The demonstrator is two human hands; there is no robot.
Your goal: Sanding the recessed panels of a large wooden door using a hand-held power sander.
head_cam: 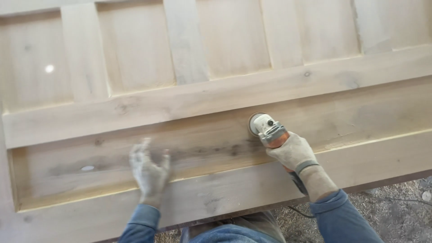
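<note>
Unfinished panelled wooden door point(216, 103) lying flat, sawdust-strewn ground beyond its near edge. Right hand point(293, 152), gloved, fingers wrapped around an angle grinder point(266, 128) whose disc meets a recessed panel just ahead of them. Left hand point(149, 171), blurred, fingers spread over the panel.

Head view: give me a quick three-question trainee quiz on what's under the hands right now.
1. Which hand holds the angle grinder?
2. True or false: the left hand lies on the wooden panel with fingers spread.
3. The grinder's disc touches: A) the sawdust-strewn ground, B) the long recessed board, C) a blue sleeve.

Key: 1. The right hand. 2. True. 3. B.
</note>
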